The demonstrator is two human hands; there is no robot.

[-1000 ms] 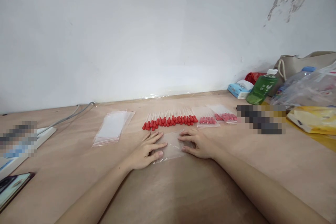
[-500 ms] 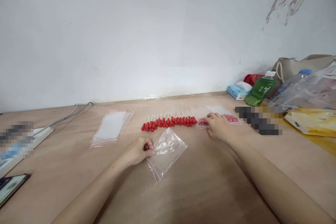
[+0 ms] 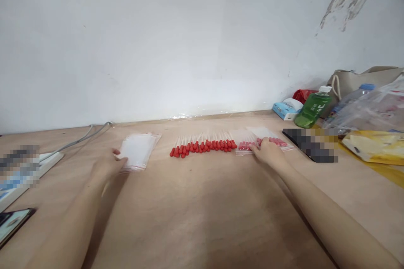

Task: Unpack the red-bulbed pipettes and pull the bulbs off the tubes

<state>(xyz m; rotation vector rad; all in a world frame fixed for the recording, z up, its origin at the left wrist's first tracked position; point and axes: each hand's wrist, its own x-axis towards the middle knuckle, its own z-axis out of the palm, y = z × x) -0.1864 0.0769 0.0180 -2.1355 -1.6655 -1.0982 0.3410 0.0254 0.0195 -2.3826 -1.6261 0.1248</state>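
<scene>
My left hand (image 3: pixel 107 164) is at the near left edge of a stack of clear zip bags (image 3: pixel 137 151). Its thumb and fingers are apart, slightly blurred, and nothing shows between them. My right hand (image 3: pixel 268 153) rests with fingers stretched out on flat zip bags (image 3: pixel 248 151) that hold several red-bulbed droppers, their bulbs toward me. Between my hands lies a row of loose droppers (image 3: pixel 202 147) with red bulbs and thin clear stems pointing toward the wall.
At right lie a dark, partly blurred object (image 3: pixel 311 145), a green bottle (image 3: pixel 312 107), a blue tissue pack (image 3: pixel 285 110) and plastic bags (image 3: pixel 375 107). A phone (image 3: pixel 14 225), a white power strip (image 3: pixel 47 166) and a grey cable (image 3: pixel 78 141) are at left.
My left hand has moved left to the bag stack, and the single bag it held no longer lies in the middle. My right hand has shifted slightly right and nearer, uncovering more bulbs.
</scene>
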